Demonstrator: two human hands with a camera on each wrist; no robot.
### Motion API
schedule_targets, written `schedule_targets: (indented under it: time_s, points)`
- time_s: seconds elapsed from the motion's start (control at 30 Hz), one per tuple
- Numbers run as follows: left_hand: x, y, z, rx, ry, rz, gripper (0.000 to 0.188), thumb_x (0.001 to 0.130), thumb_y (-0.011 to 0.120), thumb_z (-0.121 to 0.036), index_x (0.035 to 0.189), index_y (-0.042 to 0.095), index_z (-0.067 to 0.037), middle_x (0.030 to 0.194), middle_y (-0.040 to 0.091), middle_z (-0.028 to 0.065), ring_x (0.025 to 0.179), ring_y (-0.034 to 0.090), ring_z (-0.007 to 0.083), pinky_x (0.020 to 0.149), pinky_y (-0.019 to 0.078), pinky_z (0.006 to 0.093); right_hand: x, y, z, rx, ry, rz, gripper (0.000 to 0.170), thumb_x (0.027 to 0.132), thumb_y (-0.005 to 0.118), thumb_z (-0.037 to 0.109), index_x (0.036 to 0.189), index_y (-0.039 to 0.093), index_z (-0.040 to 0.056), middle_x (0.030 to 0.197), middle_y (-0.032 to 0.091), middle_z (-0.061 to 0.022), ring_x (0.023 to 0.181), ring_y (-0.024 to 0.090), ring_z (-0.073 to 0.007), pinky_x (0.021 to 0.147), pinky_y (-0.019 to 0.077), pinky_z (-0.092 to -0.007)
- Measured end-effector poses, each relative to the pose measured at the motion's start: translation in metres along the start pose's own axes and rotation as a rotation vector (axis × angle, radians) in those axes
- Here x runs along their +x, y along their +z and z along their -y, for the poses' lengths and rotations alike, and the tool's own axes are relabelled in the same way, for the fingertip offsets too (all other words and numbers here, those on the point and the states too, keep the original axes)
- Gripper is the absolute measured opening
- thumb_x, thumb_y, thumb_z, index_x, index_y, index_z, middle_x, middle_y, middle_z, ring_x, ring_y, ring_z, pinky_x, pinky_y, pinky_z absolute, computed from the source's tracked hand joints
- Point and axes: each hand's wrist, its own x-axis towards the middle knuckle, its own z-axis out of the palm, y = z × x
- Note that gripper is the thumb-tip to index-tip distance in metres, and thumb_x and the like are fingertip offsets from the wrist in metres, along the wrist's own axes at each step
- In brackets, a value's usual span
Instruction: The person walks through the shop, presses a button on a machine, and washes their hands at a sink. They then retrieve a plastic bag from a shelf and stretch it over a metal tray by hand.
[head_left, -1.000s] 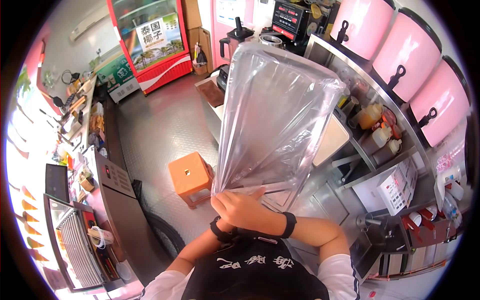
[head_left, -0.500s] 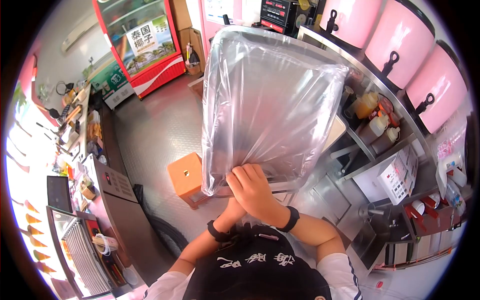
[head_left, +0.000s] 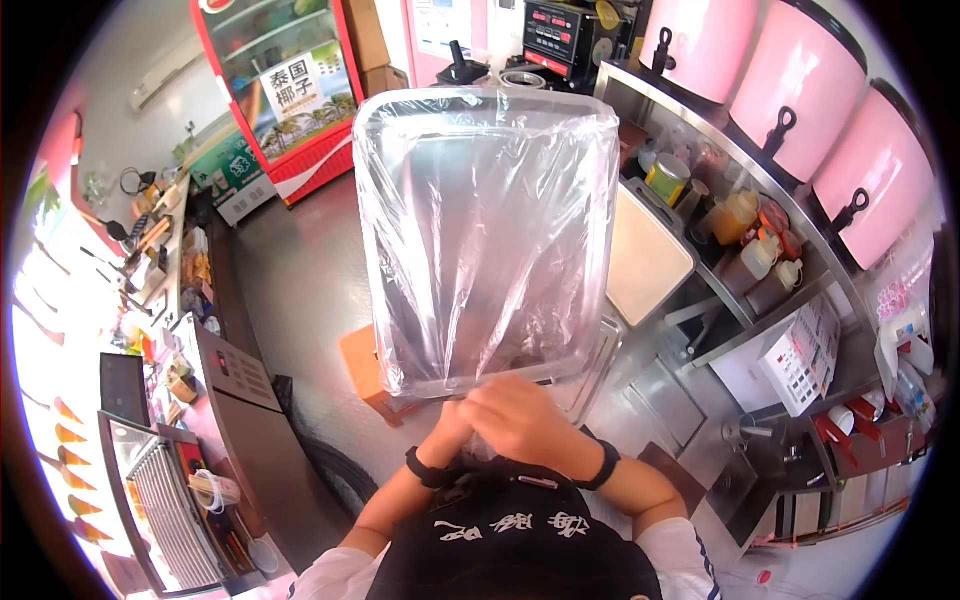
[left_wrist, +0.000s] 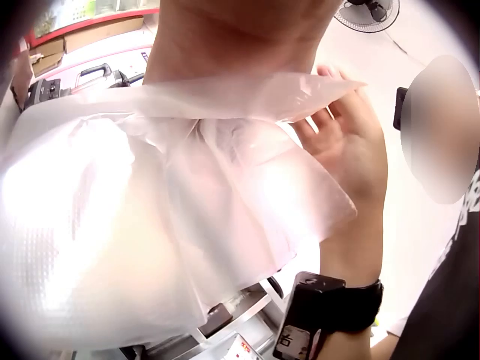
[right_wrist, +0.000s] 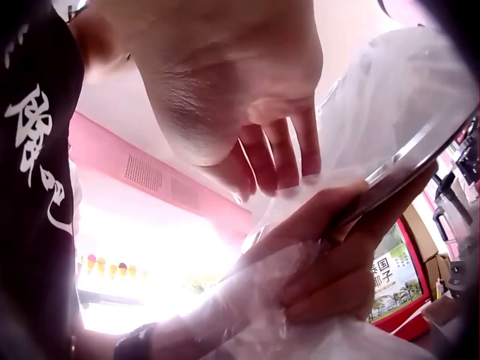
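A rectangular metal tray point(right_wrist: 409, 154), wrapped in a clear plastic bag point(head_left: 490, 240), is held up before the body. The bag is creased lengthwise, its loose near end bunched around the hands. My left hand point(head_left: 450, 428) grips the tray's near edge, thumb and fingers on either side of the rim in the right wrist view. Over it in the head view lies my right hand point(head_left: 515, 420), slightly blurred. Its fingers point(right_wrist: 281, 161) hang apart and fairly straight by the loose film. In the left wrist view, film partly covers the right fingertips.
An orange stool point(head_left: 375, 370) stands on the floor behind the tray's left edge. Right of the tray is a pale board point(head_left: 645, 255), near a shelf of bottles and pink dispensers point(head_left: 805, 85). A counter point(head_left: 235, 385) runs along the left; a red fridge point(head_left: 280, 90) stands far back.
The tray has swung left and now faces squarely ahead. My right hand first moved up onto the film, then back toward the body at the near edge.
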Motion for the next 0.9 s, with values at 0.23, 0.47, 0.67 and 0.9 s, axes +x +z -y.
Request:
schedule_targets:
  time_s: [0.23,0.47,0.67,0.9]
  points:
    - [-0.012,-0.018,0.003,-0.21,-0.101,0.136,0.039,0.084,0.066,-0.013,0.12,0.052,-0.006,0.095,0.059,0.0002,0.071,0.051,0.0079,0.056,0.0363,0.019,-0.017,-0.041,-0.039,0.416,0.775,-0.851,0.03,0.077,0.069,0.007,0.104,0.058,0.0014,0.098,0.062,-0.0081,0.086,0.059,-0.0205,0.075,0.0459,-0.0306]
    - [-0.007,-0.056,0.017,-0.333,-0.107,0.175,0.036,0.085,0.066,-0.013,0.118,0.054,-0.005,0.086,0.058,0.0002,0.067,0.051,0.0073,0.055,0.0405,0.0209,-0.047,-0.011,-0.004,0.516,0.859,-0.437,0.011,0.086,0.062,0.009,0.09,0.062,-0.0007,0.069,0.063,-0.0076,0.06,0.06,-0.0178,0.058,0.045,-0.027]
    - [-0.033,-0.064,0.009,-0.566,-0.037,0.229,0.054,0.092,0.051,-0.041,0.126,0.047,0.001,0.1,0.063,0.0086,0.073,0.058,0.011,0.058,0.043,0.0213,-0.07,0.002,-0.013,0.208,0.386,-0.496,0.02,0.079,0.058,0.001,0.098,0.06,-0.0049,0.086,0.066,-0.0192,0.074,0.065,-0.0332,0.064,0.0517,-0.0348]
    - [-0.12,0.011,-0.112,-0.632,0.156,-0.385,0.063,0.092,0.044,-0.049,0.127,0.045,0.003,0.104,0.062,0.0105,0.077,0.059,0.0131,0.06,0.0447,0.0228,-0.094,-0.034,-0.05,-0.038,-0.107,-0.377,0.019,0.079,0.059,-0.002,0.097,0.055,-0.0067,0.101,0.063,-0.0252,0.094,0.064,-0.0393,0.081,0.0539,-0.0447]
